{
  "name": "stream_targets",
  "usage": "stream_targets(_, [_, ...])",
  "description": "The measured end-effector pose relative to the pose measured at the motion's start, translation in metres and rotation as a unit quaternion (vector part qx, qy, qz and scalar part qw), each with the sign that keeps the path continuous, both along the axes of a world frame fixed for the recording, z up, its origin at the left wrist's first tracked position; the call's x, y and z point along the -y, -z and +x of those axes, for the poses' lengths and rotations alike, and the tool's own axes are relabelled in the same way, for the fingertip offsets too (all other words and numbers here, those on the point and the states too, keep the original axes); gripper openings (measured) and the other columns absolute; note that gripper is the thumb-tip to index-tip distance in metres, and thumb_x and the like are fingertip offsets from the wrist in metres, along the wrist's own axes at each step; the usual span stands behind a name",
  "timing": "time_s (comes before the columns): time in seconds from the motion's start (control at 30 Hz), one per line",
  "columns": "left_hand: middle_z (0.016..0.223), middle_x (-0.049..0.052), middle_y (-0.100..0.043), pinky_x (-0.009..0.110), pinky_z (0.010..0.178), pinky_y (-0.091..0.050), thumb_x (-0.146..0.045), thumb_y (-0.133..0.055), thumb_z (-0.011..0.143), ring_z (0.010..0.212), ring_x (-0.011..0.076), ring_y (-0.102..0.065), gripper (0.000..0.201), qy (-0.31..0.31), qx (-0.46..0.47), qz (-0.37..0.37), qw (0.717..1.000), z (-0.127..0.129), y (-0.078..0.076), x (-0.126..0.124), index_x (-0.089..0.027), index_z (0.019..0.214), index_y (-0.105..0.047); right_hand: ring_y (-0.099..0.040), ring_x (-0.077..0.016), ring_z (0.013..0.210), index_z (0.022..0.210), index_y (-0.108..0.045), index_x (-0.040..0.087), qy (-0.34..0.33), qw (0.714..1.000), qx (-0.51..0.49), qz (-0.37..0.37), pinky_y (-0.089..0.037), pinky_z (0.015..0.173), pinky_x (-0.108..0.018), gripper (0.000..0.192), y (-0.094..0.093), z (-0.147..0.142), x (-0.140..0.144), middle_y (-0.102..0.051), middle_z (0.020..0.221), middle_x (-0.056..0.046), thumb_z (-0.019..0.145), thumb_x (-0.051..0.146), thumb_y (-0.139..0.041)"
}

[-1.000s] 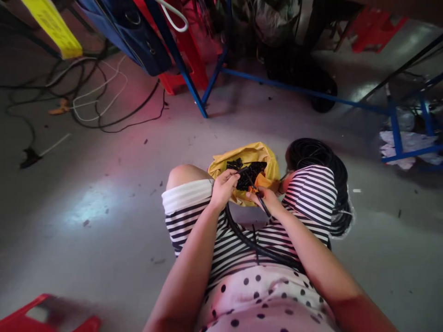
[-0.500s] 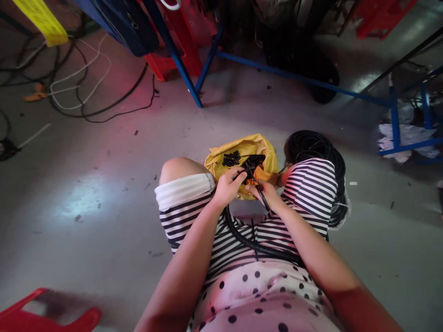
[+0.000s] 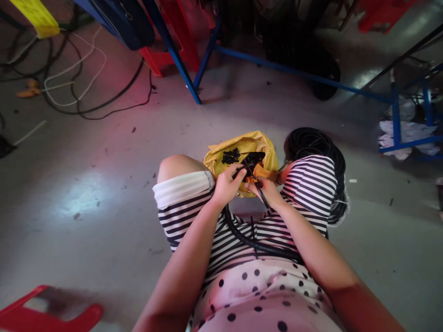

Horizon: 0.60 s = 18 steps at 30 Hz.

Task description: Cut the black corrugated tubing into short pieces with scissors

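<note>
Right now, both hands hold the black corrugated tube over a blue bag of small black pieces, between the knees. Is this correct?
Not quite: the bag is yellow, not blue, as the head view shows. The rest holds: the left hand and right hand hold the black corrugated tube over it, between the knees.

Bag [image 3: 265, 148]: I see it on the floor [image 3: 86, 184], between the knees.
Small pieces [image 3: 231, 156]: in the bag.
Hose coil [image 3: 313, 143]: right of the bag.
Hands: left hand [image 3: 226, 185] and right hand [image 3: 266, 190] meet just before the bag.
Stool [image 3: 41, 316]: far left, near me.
</note>
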<state>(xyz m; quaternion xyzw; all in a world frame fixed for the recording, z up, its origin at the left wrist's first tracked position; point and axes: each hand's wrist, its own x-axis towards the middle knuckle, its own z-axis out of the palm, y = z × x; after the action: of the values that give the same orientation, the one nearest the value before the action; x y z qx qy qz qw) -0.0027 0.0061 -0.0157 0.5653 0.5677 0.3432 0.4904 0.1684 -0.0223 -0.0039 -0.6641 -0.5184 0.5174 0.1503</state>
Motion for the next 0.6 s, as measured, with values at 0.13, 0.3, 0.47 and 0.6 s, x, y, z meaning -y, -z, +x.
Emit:
stream_targets(0.13, [0.103, 0.005, -0.075, 0.031, 0.09, -0.051, -0.04, -0.056, 0.093, 0.097, 0.0195, -0.069, 0.027, 0.006, -0.011, 0.007, 1.0, -0.0009, 0.0012, -0.0001, -0.019, 0.105, -0.067, -0.052, -0.0153, 0.065, 0.073, -0.055, 0.022, -0.004, 1.0, -0.008, -0.005, -0.034, 0.06, -0.026, 0.034, -0.0003, -0.0008, 0.0001, -0.056, 0.067, 0.003, 0.077, 0.053, -0.068])
stream_targets(0.3, [0.102, 0.005, -0.075, 0.031, 0.089, -0.051, -0.04, -0.055, 0.093, 0.096, 0.0198, -0.069, 0.025, 0.019, -0.011, 0.011, 1.0, -0.0013, -0.0009, -0.001, -0.02, 0.101, -0.067, -0.051, -0.0148, 0.065, 0.074, -0.054, 0.022, -0.003, 1.0, -0.013, -0.015, -0.034, 0.06, -0.026, 0.032, -0.0027, -0.002, 0.0, -0.054, 0.066, 0.003, 0.079, 0.05, -0.067])
stream_targets(0.47, [0.097, 0.005, -0.075, 0.031, 0.084, -0.051, -0.041, -0.055, 0.092, 0.092, 0.0203, -0.07, 0.025, 0.034, -0.035, 0.002, 0.999, -0.0025, -0.0022, -0.0008, -0.02, 0.099, -0.067, -0.051, -0.015, 0.066, 0.076, -0.055, 0.022, -0.02, 1.0, -0.002, -0.02, -0.035, 0.062, -0.027, 0.03, -0.0064, -0.0014, -0.0007, -0.055, 0.068, 0.003, 0.08, 0.049, -0.066])
stream_targets(0.6, [0.095, 0.005, -0.076, 0.031, 0.082, -0.052, -0.04, -0.055, 0.092, 0.089, 0.0205, -0.07, 0.026, 0.032, -0.026, -0.017, 0.999, -0.002, -0.002, -0.0006, -0.019, 0.1, -0.068, -0.052, -0.0158, 0.068, 0.078, -0.054, 0.022, -0.042, 0.999, 0.008, -0.028, -0.036, 0.063, -0.027, 0.03, -0.0083, 0.0003, -0.0023, -0.056, 0.071, 0.002, 0.082, 0.05, -0.064])
